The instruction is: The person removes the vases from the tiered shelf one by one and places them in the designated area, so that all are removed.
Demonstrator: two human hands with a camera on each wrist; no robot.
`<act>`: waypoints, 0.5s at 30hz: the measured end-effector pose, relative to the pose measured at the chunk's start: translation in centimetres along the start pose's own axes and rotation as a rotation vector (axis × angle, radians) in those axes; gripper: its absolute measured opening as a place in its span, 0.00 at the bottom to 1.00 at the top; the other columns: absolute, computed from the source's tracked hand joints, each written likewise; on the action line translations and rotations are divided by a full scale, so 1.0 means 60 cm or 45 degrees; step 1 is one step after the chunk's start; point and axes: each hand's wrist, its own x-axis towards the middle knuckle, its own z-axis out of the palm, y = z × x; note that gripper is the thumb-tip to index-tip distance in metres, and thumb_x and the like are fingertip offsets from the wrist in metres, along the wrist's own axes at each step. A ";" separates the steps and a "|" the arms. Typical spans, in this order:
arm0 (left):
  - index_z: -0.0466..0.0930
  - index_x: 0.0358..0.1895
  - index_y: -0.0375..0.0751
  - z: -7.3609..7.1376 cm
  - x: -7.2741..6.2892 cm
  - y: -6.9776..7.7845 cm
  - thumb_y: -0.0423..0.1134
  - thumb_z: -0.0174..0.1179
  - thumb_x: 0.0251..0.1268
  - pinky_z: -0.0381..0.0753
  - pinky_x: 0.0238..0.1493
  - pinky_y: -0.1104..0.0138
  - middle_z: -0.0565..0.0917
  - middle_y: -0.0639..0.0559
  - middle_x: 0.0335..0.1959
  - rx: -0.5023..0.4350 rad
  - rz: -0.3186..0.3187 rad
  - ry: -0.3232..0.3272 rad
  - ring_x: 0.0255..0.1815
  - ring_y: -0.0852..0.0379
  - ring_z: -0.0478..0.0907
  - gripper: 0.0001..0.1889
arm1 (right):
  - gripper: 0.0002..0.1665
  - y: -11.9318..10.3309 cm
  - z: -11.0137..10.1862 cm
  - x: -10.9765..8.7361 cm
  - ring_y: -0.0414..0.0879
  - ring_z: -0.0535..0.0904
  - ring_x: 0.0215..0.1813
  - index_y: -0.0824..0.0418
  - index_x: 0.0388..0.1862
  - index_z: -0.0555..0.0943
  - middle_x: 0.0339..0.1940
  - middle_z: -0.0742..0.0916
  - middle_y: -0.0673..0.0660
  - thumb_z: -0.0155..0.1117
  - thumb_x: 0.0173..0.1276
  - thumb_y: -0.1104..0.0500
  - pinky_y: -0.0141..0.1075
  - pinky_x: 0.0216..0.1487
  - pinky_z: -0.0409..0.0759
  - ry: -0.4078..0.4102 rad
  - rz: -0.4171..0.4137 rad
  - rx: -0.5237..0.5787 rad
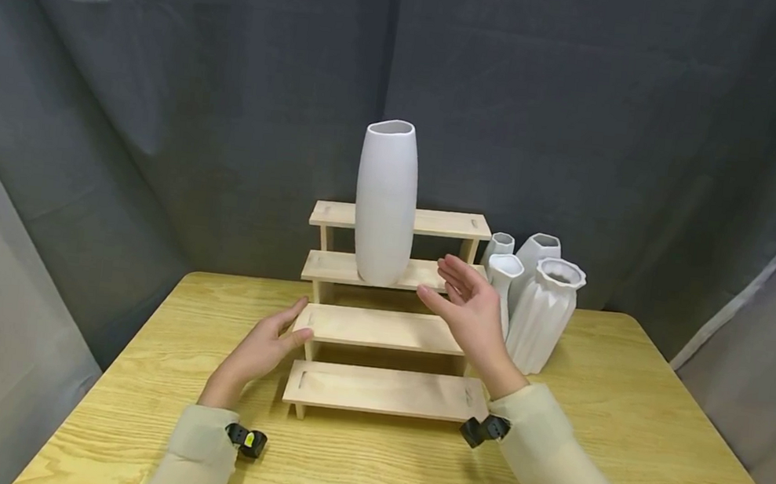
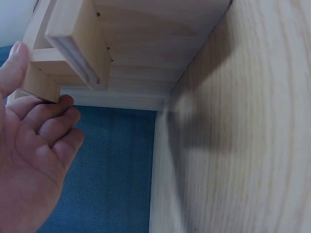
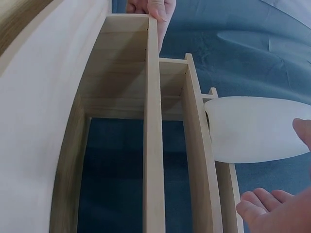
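A tall white vase point(image 1: 386, 202) stands upright on the second step from the top of a light wooden stepped shelf point(image 1: 386, 392). My right hand point(image 1: 469, 310) is just right of the vase's lower part, fingers extended and thumb apart, with a gap between hand and vase. In the right wrist view the vase point(image 3: 257, 128) appears sideways, beside that hand's thumb and fingers. My left hand point(image 1: 264, 343) grips the left end of the step below the vase. Its thumb lies over the board, and its fingers point(image 2: 53, 119) are bent at the board's end in the left wrist view.
Several white vases stand close together right of the shelf, among them a fluted one point(image 1: 544, 314) and a slim one point(image 1: 504, 286). The shelf rests on a yellow wood-grain table point(image 1: 364, 468). A dark grey curtain point(image 1: 268, 103) hangs behind.
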 end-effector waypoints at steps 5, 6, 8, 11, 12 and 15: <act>0.48 0.78 0.34 -0.003 -0.006 0.026 0.44 0.53 0.77 0.49 0.74 0.46 0.49 0.40 0.79 -0.014 -0.025 -0.027 0.77 0.38 0.46 0.35 | 0.43 -0.003 0.007 0.010 0.52 0.73 0.68 0.66 0.70 0.71 0.65 0.78 0.60 0.79 0.57 0.60 0.35 0.67 0.69 0.003 -0.003 -0.013; 0.48 0.78 0.34 -0.004 -0.009 0.033 0.43 0.53 0.77 0.50 0.74 0.46 0.49 0.39 0.78 -0.013 -0.030 -0.034 0.77 0.38 0.46 0.35 | 0.43 -0.004 0.008 0.012 0.52 0.72 0.68 0.66 0.70 0.70 0.65 0.78 0.60 0.78 0.57 0.60 0.36 0.67 0.69 0.000 -0.007 -0.018; 0.48 0.78 0.33 -0.007 -0.013 0.047 0.43 0.53 0.77 0.51 0.73 0.46 0.49 0.38 0.78 -0.008 -0.037 -0.043 0.77 0.37 0.47 0.35 | 0.43 -0.005 0.012 0.017 0.51 0.72 0.68 0.66 0.70 0.70 0.66 0.78 0.60 0.78 0.57 0.60 0.37 0.68 0.68 -0.007 -0.010 -0.028; 0.49 0.78 0.32 -0.009 -0.017 0.058 0.43 0.53 0.77 0.51 0.73 0.46 0.50 0.37 0.78 -0.008 -0.032 -0.046 0.77 0.37 0.47 0.35 | 0.44 -0.006 0.017 0.026 0.51 0.72 0.69 0.65 0.70 0.70 0.66 0.78 0.59 0.79 0.57 0.58 0.38 0.69 0.68 -0.013 -0.019 -0.050; 0.49 0.77 0.31 -0.009 -0.017 0.059 0.42 0.53 0.77 0.51 0.73 0.46 0.50 0.37 0.78 -0.011 -0.030 -0.044 0.77 0.37 0.47 0.35 | 0.44 -0.007 0.018 0.029 0.51 0.71 0.69 0.65 0.71 0.70 0.66 0.78 0.59 0.79 0.58 0.58 0.39 0.69 0.67 -0.018 -0.025 -0.053; 0.49 0.77 0.30 -0.009 -0.018 0.059 0.42 0.53 0.77 0.50 0.73 0.46 0.50 0.37 0.78 -0.023 -0.021 -0.039 0.77 0.37 0.47 0.35 | 0.45 -0.007 0.022 0.037 0.52 0.71 0.69 0.66 0.71 0.69 0.66 0.78 0.59 0.79 0.57 0.57 0.39 0.70 0.66 -0.024 -0.033 -0.061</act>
